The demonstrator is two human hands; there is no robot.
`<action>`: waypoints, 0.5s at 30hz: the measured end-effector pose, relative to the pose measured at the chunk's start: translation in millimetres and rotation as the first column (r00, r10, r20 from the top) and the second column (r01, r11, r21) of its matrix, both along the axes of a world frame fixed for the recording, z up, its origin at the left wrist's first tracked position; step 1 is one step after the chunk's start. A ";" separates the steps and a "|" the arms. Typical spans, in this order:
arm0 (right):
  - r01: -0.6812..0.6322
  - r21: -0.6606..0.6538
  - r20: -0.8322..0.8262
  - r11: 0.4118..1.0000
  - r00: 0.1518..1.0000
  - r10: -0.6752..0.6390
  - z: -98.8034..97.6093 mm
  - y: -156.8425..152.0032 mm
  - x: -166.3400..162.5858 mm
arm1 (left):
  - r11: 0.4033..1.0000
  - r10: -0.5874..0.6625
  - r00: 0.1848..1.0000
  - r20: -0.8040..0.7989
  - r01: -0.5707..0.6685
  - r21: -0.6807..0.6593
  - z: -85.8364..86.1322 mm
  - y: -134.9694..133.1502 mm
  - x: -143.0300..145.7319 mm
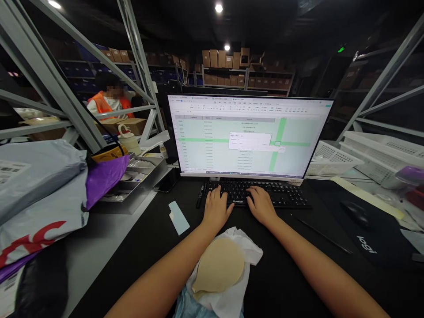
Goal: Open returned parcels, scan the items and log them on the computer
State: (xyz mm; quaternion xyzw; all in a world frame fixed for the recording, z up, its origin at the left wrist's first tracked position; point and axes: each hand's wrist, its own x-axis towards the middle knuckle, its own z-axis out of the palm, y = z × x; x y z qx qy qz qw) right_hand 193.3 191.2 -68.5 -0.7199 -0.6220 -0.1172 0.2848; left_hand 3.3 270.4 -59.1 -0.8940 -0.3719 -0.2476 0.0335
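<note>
Right now my desk (274, 282) is the biggest thing before me, black and wide, with grey steel racking (59, 84) rising on my left and right. Behind the left racking a person in an orange vest (106, 102) sits among cardboard boxes. On the desk's far edge stands the monitor (248, 134), lit with a pale green spreadsheet and a small white dialog near its middle. Left of me, grey mailer bags (36, 185) are piled up, with a purple bag (104, 176) tucked against them and a metal tray (139, 176) just beyond. To my right lies a dark mouse mat (367, 229) with a mouse (356, 213) on it, and white plastic baskets (334, 159) sit behind.

Under the monitor sits the keyboard (258, 194). My left hand (217, 207) rests on its left part, fingers spread and bent down onto the keys, clasping nothing. My right hand (261, 205) lies just beside it on the middle keys, fingers likewise splayed and loose. Between my forearms, near the desk's front edge, a tan round pad (218, 265) lies on white wrapping (245, 251). A pale blue card (179, 217) lies left of my left wrist, and a black marker (200, 195) touches the keyboard's left end.
</note>
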 end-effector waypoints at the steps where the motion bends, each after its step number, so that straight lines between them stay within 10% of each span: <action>1: 0.003 -0.004 0.001 1.000 1.000 -0.003 -0.1 0.1 0.4 | 1.000 0.001 1.000 -0.006 -0.001 -0.002 0.6 -0.3 0.1; 15: 0.014 -0.066 0.007 0.998 1.000 -0.014 -2.8 -1.4 5.1 | 0.998 -0.019 0.999 -0.048 0.016 -0.066 -6.8 2.7 0.7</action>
